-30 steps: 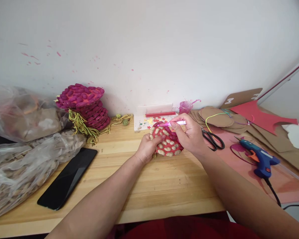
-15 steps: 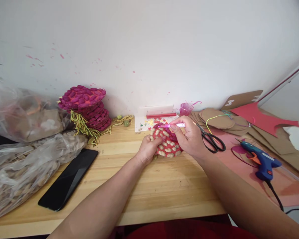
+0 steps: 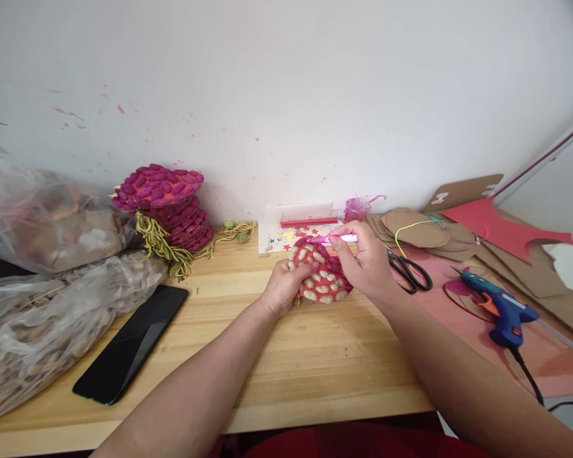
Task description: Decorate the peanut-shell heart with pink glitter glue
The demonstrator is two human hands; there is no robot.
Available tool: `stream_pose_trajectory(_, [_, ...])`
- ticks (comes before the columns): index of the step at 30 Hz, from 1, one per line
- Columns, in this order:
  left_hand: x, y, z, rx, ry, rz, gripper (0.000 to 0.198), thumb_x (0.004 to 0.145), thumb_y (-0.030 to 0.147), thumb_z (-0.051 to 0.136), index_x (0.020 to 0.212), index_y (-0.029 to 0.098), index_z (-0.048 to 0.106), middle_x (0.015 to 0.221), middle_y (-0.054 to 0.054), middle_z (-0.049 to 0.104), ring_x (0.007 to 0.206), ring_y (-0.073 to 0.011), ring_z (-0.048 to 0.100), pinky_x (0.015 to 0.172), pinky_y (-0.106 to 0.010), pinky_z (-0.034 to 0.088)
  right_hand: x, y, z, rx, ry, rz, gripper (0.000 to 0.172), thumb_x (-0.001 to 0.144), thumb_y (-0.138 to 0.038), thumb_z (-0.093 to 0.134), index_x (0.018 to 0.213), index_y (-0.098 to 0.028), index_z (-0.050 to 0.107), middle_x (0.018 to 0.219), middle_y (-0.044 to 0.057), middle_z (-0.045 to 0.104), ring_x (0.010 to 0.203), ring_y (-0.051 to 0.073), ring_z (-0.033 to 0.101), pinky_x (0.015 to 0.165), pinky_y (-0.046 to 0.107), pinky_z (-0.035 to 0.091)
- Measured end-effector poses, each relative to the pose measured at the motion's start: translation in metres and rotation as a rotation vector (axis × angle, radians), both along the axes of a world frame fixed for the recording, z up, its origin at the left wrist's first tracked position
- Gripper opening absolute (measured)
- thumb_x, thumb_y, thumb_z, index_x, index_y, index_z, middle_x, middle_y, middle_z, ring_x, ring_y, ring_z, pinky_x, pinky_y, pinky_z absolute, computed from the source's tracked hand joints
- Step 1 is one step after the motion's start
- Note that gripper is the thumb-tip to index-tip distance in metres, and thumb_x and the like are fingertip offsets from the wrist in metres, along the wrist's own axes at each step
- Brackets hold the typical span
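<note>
My left hand point(image 3: 285, 286) grips a red disc covered with peanuts point(image 3: 321, 287) by its left side, thumb on the face. Peanuts along the disc's upper and right edge are magenta; those in the middle and below are tan. My right hand point(image 3: 365, 257) is closed around a white paintbrush point(image 3: 346, 238) whose magenta tip touches the painted peanuts at the top edge. A clear cup with magenta paint point(image 3: 356, 208) stands behind, against the wall.
Left lie a black phone point(image 3: 131, 343), a plastic bag of peanuts point(image 3: 71, 331) and a stack of magenta peanut discs point(image 3: 160, 187). Scissors point(image 3: 413, 275), cardboard circles point(image 3: 413, 228) and a blue glue gun point(image 3: 499, 302) lie right. Star confetti point(image 3: 296, 236) lies on paper behind the disc.
The brush tip has shifted slightly left along the disc's top edge, with my right hand moving a little. My left hand keeps its hold on the disc.
</note>
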State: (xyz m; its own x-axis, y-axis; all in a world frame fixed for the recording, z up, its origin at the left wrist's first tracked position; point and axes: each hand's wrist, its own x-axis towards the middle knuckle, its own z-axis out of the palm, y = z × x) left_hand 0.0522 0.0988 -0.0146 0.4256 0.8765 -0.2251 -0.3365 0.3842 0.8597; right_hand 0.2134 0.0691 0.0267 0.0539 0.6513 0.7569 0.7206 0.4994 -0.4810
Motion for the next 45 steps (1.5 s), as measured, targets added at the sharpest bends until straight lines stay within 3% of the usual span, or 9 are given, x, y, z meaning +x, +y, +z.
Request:
stream_pose_trajectory(13, [0.001,0.0,0.0,0.01,-0.027,0.021,0.045,0.051,0.037,0.096,0.081,0.011,0.074,0.075,-0.012,0.078,0.064,-0.0261,0.074,0.066,-0.039,0.062,-0.01,-0.004,0.0,-0.016,-0.027,0.076,0.005,0.098,-0.026,0.058,0.095,-0.025,0.062,0.09,0.004,0.072,0.089,0.022,0.066,0.08,0.038,0.051])
stream_pose_trajectory(19, [0.001,0.001,-0.002,-0.006,-0.012,0.035,0.045,0.051,0.037,0.096,0.081,0.01,0.075,0.074,-0.012,0.078,0.065,-0.0265,0.074,0.069,-0.04,0.062,-0.001,-0.001,0.0,0.0,-0.023,0.013,0.005,0.097,-0.026,0.059,0.093,-0.024,0.062,0.09,0.004,0.072,0.086,0.022,0.066,0.08,0.038,0.051])
stream_pose_trajectory(38, [0.0,0.002,0.002,-0.007,-0.02,0.029,0.044,0.048,0.038,0.096,0.075,0.012,0.073,0.071,-0.011,0.077,0.062,-0.0254,0.073,0.064,-0.036,0.06,-0.003,-0.001,0.0,-0.007,-0.065,0.053,0.005,0.096,-0.025,0.061,0.092,-0.025,0.064,0.089,0.003,0.072,0.087,0.022,0.066,0.082,0.038,0.05])
stream_pose_trajectory(45, [-0.001,0.002,0.001,-0.018,-0.027,0.027,0.046,0.05,0.036,0.096,0.083,0.011,0.074,0.075,-0.013,0.078,0.067,-0.0275,0.075,0.064,-0.036,0.06,-0.001,0.001,-0.002,-0.002,-0.027,0.035,0.004,0.096,-0.025,0.062,0.093,-0.024,0.064,0.091,0.002,0.073,0.087,0.021,0.066,0.082,0.037,0.051])
